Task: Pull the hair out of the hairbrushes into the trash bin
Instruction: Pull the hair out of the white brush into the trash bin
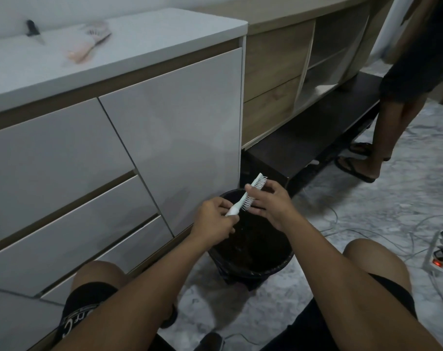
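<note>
**Pale brush held over the black bin**

The person sits low before a glossy white cabinet (pixel 164 138), knees either side of a round black trash bin (pixel 253 264) that stands on the marbled grey floor (pixel 367 219). Its inside is dark and I cannot make out what lies in it.

Over the bin's far rim a slim white hairbrush (pixel 245 196) slants upward to the right, smooth plastic in the handle, with a row of short stiff bristles facing right. The left hand (pixel 215 221) has a closed grip, fingers curled round the rounded end of the handle. The right hand (pixel 268 201) is at the bristled head, thumb and fingers pinching it from the bristle side; whether any hair is between the fingertips is too fine to tell.

Up on the smooth white counter (pixel 152 41) lies a second hairbrush (pixel 88 45), pinkish, blurred, handle toward the front edge, and further left a small dark object (pixel 33 30).

To the right stand wood-grain drawers (pixel 273 79) and an open shelf above a dark low board. Another person's legs in dark sandals (pixel 357 163) are beyond it. A white power strip (pixel 438 257) with thin cables lies on the floor.
</note>
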Motion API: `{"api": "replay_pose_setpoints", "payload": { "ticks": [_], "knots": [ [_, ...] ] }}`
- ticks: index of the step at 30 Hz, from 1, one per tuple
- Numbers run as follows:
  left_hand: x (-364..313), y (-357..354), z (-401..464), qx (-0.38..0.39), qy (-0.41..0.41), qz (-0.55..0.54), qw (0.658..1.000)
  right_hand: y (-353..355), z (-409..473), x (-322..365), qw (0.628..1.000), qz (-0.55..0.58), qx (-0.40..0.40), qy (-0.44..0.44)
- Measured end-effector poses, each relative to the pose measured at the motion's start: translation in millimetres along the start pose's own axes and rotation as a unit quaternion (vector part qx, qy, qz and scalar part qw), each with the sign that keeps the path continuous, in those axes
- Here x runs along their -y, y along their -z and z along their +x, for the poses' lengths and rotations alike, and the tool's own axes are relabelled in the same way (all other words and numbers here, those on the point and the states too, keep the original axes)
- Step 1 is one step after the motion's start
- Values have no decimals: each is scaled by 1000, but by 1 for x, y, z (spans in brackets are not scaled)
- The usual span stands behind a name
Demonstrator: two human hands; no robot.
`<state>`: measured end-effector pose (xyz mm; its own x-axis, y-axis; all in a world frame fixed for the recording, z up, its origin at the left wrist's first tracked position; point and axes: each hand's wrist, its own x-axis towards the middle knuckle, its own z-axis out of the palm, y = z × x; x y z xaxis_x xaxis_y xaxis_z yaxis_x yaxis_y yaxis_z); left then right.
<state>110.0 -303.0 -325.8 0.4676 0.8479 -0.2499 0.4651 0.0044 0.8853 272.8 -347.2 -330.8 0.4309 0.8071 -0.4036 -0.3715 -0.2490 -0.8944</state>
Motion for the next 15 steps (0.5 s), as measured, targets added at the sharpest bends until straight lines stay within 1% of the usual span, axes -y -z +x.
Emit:
{"api": "replay_pose_setpoints", "payload": {
  "ticks": [7, 9, 12, 15],
  "knots": [
    [3, 1, -4, 20, -5, -9, 1000, 5, 4, 3, 996, -7, -88, -33],
    [4, 0, -5, 28, 0, -15, 999, 5, 3, 4, 995, -2, -95, -40],
    [2, 0, -4, 46, 38, -82, 995, 6, 4, 5, 996, 19, -77, -50],
    [0, 5, -2, 83, 74, -172, 979, 5, 1, 8, 998, 33, -11, -55]
  ]
}}
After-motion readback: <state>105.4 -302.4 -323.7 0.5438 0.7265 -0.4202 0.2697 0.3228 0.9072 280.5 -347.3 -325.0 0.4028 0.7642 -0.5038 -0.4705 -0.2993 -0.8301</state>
